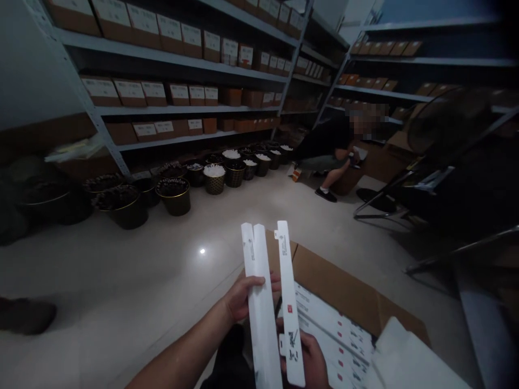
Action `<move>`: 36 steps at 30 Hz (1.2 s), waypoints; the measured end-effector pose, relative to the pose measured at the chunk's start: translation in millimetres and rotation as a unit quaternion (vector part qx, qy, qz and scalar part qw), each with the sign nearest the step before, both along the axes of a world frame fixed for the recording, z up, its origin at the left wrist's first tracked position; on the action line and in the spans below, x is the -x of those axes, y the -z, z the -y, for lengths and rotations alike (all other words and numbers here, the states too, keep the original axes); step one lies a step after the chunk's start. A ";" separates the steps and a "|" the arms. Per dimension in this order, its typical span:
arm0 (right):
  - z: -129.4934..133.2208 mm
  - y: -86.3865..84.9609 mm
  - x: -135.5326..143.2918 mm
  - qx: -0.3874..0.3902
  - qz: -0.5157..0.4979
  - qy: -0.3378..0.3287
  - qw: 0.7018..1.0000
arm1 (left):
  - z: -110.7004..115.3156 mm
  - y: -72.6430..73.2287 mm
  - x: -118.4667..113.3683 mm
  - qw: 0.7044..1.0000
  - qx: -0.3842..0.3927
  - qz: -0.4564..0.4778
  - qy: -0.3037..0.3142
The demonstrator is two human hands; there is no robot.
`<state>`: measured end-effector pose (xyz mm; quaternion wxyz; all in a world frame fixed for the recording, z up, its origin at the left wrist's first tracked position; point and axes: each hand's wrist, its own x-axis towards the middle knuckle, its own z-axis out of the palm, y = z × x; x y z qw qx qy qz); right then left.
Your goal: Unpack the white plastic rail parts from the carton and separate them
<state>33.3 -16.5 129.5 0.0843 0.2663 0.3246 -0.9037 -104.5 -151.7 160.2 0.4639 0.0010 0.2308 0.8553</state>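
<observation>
1. At the far left edge, a dark shoe [30, 316] is seen on the pale floor [121, 292].
2. Along the wall, dark bins [173, 195] are lined up, several filled with white or dark pieces; above them, labelled cardboard boxes [132, 93] are ranged on a metal rack [178, 58].
3. In the lower middle, a long white folded sleeve [263, 319] is gripped by the left hand [240, 296], its thumb laid across the front.
4. Just beside it, a flat white printed strip [288, 292], with two small tabs on its left edge, is clasped near its lower end by the right hand [314, 361].
5. Behind, a co-worker [324, 139] is seen crouched, a pale object held.
6. In an open carton [324, 265], printed white packs [324, 329] are stacked; a white sheet [409, 356] is seen at its right.
7. At far right, a dark fan [440, 121] is partly shadowed.
</observation>
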 end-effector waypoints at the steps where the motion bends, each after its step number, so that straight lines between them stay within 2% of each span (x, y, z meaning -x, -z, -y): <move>1: -1.6 -0.8 -1.3 0.005 0.003 0.009 1.000 | -3.1 -0.9 -2.3 1.000 -0.011 0.006 0.007; 5: -7.1 -1.7 -8.6 0.047 0.003 0.034 0.998 | -12.5 1.0 -7.0 1.000 -0.015 0.019 0.018; 8: -10.2 -3.6 -13.8 0.100 -0.034 0.020 0.994 | -16.4 2.2 -8.8 1.000 -0.011 0.018 0.004; 10: -11.4 -6.8 -16.6 0.114 -0.057 0.015 0.992 | -18.7 1.9 -10.6 0.999 -0.015 0.032 0.020; 15: -9.7 -11.8 -23.0 0.094 -0.093 -0.054 0.990 | -26.9 -0.1 -17.3 0.998 -0.029 0.041 0.042; 20: -8.6 -5.1 -27.2 0.102 -0.115 -0.057 0.986 | -32.2 -3.5 -21.4 0.999 0.002 0.026 0.022; 26: -9.5 3.5 -31.4 0.124 -0.102 0.026 0.987 | -31.8 -7.6 -22.8 1.000 0.017 0.010 0.017; 32: -5.0 3.2 -36.0 0.130 -0.112 0.012 0.985 | -32.7 -11.5 -22.7 0.999 0.019 0.022 0.020; 36: -3.3 -0.1 -35.7 0.108 -0.114 0.009 0.987 | -33.7 -8.4 -21.7 0.999 0.010 0.020 0.034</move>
